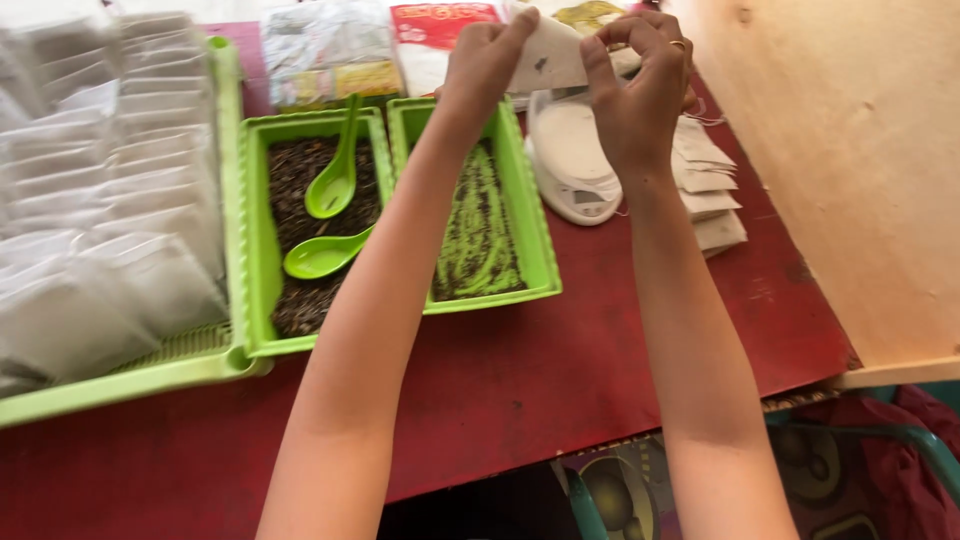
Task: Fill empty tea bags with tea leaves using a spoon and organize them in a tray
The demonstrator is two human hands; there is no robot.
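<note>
Both my hands hold one small white paper sachet [548, 58] up over the back of the red table [560, 380]. My left hand [483, 60] pinches its left edge and my right hand [640, 85] pinches its right side; a ring shows on one finger. Just below the sachet sits a small white scale [570, 165]. Two green trays lie under my left forearm: the left tray [258, 270] is full of dark loose tea and has two green spoons [333, 180] in it, the right tray [535, 230] is nearly scraped bare.
A large green tray [150, 370] at the left holds several rows of filled white sachets. A stack of flat empty sachets [710, 190] lies right of the scale. Plastic packets [330, 50] stand at the back. A beige wall [860, 180] borders the table's right side.
</note>
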